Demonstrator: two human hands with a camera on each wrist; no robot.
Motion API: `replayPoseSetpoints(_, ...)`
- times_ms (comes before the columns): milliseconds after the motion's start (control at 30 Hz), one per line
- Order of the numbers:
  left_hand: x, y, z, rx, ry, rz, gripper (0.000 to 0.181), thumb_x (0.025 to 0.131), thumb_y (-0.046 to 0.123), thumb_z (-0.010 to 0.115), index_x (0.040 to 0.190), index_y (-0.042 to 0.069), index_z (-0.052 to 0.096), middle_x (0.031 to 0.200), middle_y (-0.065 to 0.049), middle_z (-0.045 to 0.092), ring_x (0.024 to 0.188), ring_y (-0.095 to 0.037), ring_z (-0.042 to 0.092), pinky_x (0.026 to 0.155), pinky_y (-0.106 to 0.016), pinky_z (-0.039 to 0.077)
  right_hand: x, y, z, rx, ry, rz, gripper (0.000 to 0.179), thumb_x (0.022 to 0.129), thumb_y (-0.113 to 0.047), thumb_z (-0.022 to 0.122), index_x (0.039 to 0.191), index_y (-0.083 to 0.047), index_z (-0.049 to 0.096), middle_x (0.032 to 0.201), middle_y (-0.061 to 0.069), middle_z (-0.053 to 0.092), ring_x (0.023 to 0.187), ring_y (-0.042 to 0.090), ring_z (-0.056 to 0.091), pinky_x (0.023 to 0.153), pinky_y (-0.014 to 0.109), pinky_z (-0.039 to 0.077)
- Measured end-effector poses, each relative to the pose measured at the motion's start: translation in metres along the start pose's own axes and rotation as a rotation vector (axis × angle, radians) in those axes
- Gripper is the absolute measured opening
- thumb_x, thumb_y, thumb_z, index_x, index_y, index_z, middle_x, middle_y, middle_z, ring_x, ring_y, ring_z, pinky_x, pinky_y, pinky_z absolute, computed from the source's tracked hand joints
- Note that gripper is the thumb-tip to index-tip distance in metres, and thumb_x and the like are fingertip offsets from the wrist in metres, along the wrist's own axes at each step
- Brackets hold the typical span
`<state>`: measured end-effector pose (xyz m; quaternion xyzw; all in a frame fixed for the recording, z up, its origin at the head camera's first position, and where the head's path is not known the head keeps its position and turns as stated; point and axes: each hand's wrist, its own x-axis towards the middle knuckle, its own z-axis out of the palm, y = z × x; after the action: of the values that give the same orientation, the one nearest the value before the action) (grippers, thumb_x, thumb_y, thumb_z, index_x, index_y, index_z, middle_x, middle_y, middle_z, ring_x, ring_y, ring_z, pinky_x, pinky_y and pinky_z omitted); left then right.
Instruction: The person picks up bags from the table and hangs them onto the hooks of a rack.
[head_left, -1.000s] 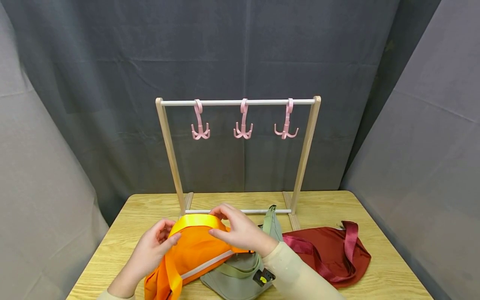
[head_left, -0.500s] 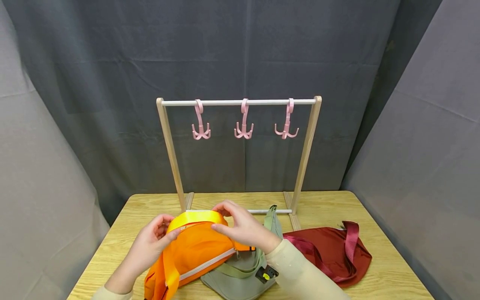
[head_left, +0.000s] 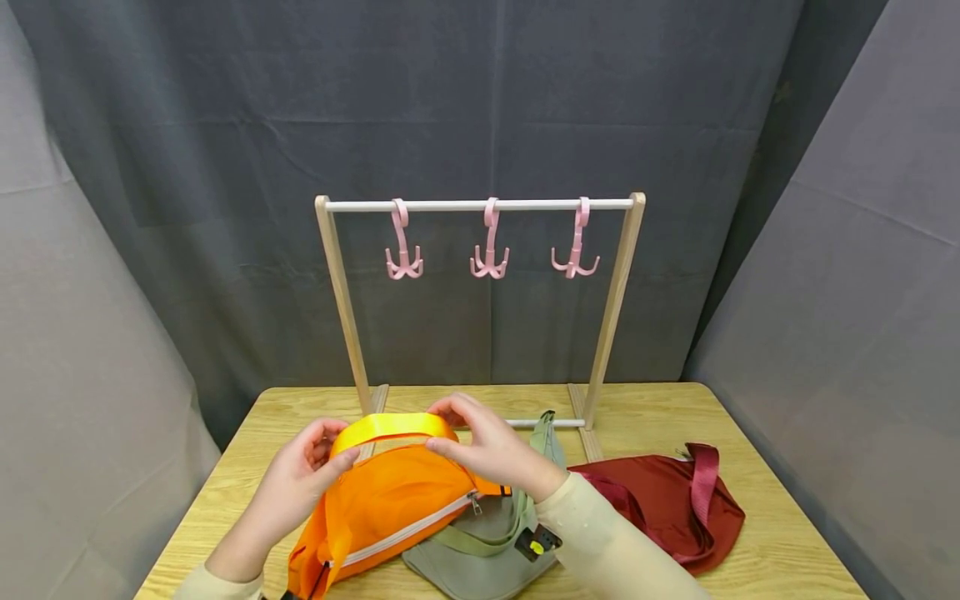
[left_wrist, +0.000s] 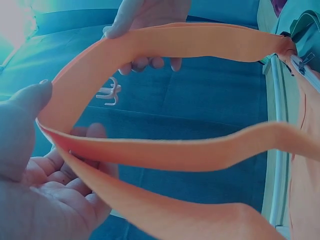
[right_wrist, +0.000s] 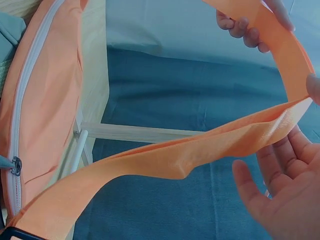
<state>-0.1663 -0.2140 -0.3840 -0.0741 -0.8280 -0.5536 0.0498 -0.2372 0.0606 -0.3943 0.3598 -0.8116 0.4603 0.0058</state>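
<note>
An orange waist bag [head_left: 397,500] with a white zipper lies at the front left of the table, partly over a grey-green bag [head_left: 457,571]. Its strap [head_left: 393,425] arches above the bag body, a small gap beneath. My left hand [head_left: 292,483] pinches the strap's left part between thumb and fingers; my right hand [head_left: 491,454] pinches the right part. In the left wrist view the strap [left_wrist: 190,42] is a wide loop running back to the bag. A zipper pull [right_wrist: 17,166] shows in the right wrist view.
Behind the bags stands a wooden rack [head_left: 345,308] with a white top bar [head_left: 442,206]. Three pink hooks [head_left: 490,242] hang from the bar. A dark red bag [head_left: 667,492] with a strap lies at the table's right. Grey cloth [head_left: 187,125] encloses the back and sides.
Both hands have risen slightly, lifting the strap off the top of the orange bag, so table now shows through beneath it. The orange bag's body has shifted a little; the other bags lie as before.
</note>
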Motion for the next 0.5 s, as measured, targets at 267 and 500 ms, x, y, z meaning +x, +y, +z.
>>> replayPoseSetpoints(267,0.001,0.008,-0.001,0.020,0.012,0.009,0.037,0.096,0.016,0.074,0.127,0.002,0.060,0.110,-0.014,0.064,0.091,-0.015,0.064,0.080,-0.021,0.057,0.002,-0.002,-0.004,-0.021,0.011,-0.031,0.032,0.098,-0.024,0.072,0.126,-0.011,0.062,0.119,0.001,0.063,0.110,0.019,0.061,0.104,0.041,0.052)
replayPoseSetpoints(500,0.002,0.013,-0.004,0.068,0.033,0.021,0.037,0.095,0.017,0.075,0.126,0.002,0.062,0.109,-0.014,0.065,0.091,-0.017,0.063,0.079,-0.021,0.055,0.005,-0.002,-0.006,-0.007,0.018,-0.062,0.030,0.100,-0.025,0.068,0.126,-0.010,0.062,0.117,0.003,0.062,0.109,0.019,0.062,0.104,0.041,0.053)
